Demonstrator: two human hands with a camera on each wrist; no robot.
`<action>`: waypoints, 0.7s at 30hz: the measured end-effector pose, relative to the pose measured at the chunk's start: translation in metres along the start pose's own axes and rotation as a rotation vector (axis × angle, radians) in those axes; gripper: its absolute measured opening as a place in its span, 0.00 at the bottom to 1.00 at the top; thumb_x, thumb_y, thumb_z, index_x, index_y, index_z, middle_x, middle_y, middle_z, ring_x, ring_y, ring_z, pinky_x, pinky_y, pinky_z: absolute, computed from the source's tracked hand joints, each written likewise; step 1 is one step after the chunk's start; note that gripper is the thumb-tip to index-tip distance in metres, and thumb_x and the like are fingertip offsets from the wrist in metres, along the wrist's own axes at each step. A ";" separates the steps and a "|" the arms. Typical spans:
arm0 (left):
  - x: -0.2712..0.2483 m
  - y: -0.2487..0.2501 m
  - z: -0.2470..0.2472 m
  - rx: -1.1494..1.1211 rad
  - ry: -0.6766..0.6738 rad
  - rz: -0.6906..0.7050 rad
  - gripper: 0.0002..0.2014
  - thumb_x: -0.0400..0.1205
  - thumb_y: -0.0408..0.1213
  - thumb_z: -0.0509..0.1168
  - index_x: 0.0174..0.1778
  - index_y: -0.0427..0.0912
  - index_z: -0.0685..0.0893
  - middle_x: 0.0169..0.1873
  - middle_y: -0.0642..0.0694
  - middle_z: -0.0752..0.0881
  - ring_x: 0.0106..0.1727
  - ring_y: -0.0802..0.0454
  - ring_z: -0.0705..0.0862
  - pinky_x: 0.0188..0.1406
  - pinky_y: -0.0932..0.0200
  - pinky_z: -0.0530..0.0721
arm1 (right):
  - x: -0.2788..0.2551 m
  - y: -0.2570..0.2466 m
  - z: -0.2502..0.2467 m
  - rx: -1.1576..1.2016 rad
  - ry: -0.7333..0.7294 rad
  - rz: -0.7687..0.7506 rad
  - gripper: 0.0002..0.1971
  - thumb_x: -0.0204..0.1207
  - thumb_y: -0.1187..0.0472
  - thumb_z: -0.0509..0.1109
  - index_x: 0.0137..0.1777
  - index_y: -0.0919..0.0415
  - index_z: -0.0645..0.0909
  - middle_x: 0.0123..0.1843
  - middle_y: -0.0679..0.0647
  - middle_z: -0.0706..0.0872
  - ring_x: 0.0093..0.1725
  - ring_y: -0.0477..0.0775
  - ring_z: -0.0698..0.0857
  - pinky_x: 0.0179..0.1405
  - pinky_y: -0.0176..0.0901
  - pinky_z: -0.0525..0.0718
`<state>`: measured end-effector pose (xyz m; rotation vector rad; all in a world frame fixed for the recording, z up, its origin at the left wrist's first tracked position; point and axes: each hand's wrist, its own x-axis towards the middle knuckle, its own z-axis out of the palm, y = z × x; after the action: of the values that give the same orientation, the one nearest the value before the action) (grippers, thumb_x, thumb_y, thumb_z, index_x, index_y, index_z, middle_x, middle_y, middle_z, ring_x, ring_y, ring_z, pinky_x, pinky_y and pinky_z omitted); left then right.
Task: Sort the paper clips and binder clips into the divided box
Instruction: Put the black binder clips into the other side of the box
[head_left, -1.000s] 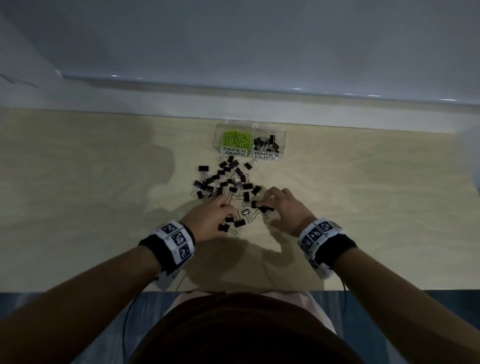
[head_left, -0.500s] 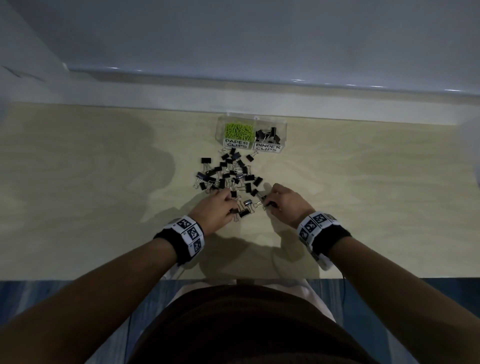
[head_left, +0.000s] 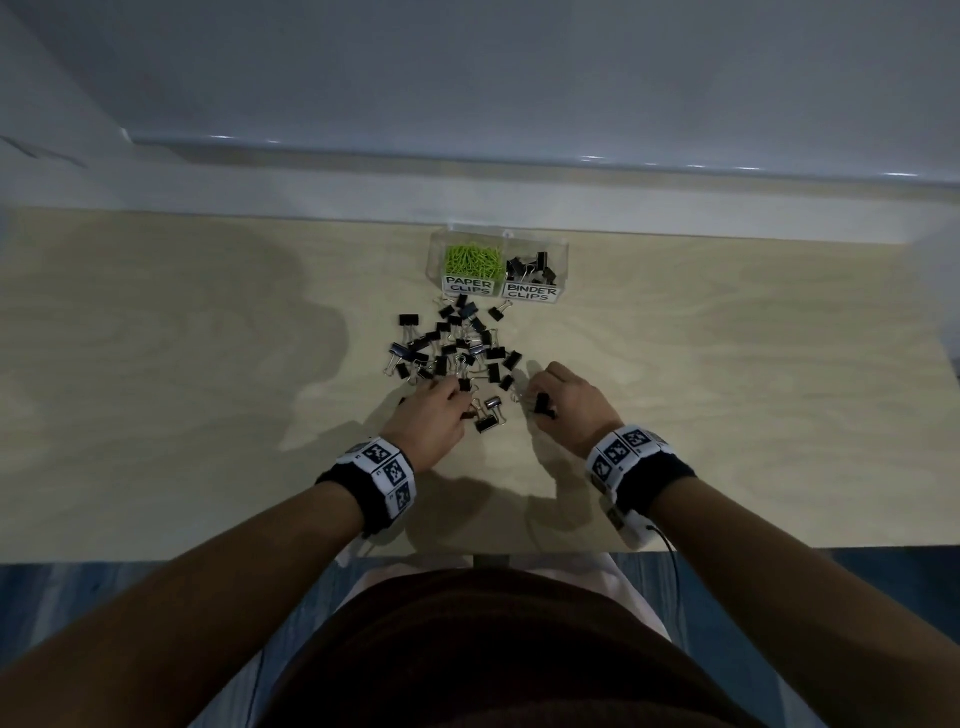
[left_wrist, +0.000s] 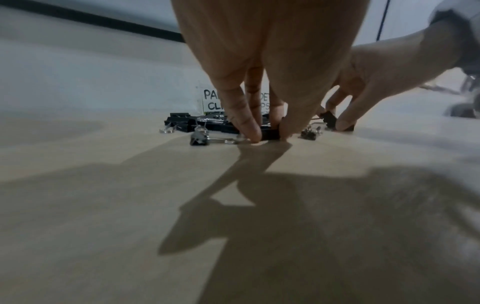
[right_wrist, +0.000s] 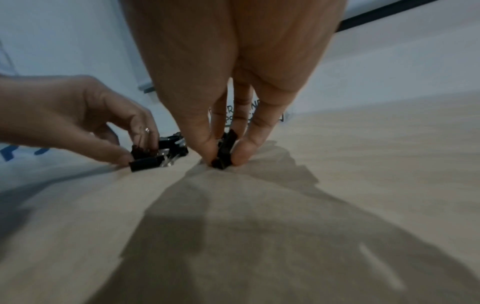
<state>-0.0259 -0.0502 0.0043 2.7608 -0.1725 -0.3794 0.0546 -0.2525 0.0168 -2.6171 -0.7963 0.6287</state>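
While both hands pinch binder clips off the table, right hand (head_left: 569, 402) stacks several; one may slip. Left hand (head_left: 434, 415) grip looks thin, view blurred.

Black binder clips (head_left: 457, 343) lie scattered before the clear divided box (head_left: 497, 244).
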 end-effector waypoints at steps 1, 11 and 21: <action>0.000 0.002 0.000 -0.065 0.012 -0.048 0.11 0.79 0.34 0.63 0.56 0.36 0.82 0.56 0.39 0.78 0.55 0.38 0.77 0.49 0.48 0.81 | 0.001 0.000 0.000 0.026 -0.003 0.027 0.11 0.68 0.64 0.70 0.51 0.60 0.79 0.50 0.57 0.78 0.43 0.62 0.81 0.43 0.50 0.81; 0.011 0.003 -0.006 -0.335 0.031 -0.225 0.03 0.74 0.32 0.68 0.42 0.40 0.82 0.44 0.43 0.83 0.42 0.49 0.80 0.40 0.59 0.79 | 0.006 -0.001 0.000 0.263 0.003 0.233 0.06 0.63 0.67 0.74 0.38 0.55 0.85 0.39 0.53 0.87 0.40 0.54 0.83 0.41 0.40 0.81; 0.111 0.026 -0.092 -0.605 0.281 -0.100 0.03 0.75 0.29 0.69 0.42 0.38 0.82 0.38 0.46 0.87 0.36 0.54 0.84 0.39 0.65 0.84 | -0.004 -0.002 0.011 0.247 0.099 0.070 0.06 0.64 0.68 0.71 0.39 0.60 0.85 0.40 0.57 0.82 0.36 0.60 0.81 0.37 0.46 0.82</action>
<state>0.1046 -0.0630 0.0698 2.1924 0.1335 -0.0463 0.0454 -0.2513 0.0093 -2.4367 -0.5601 0.5713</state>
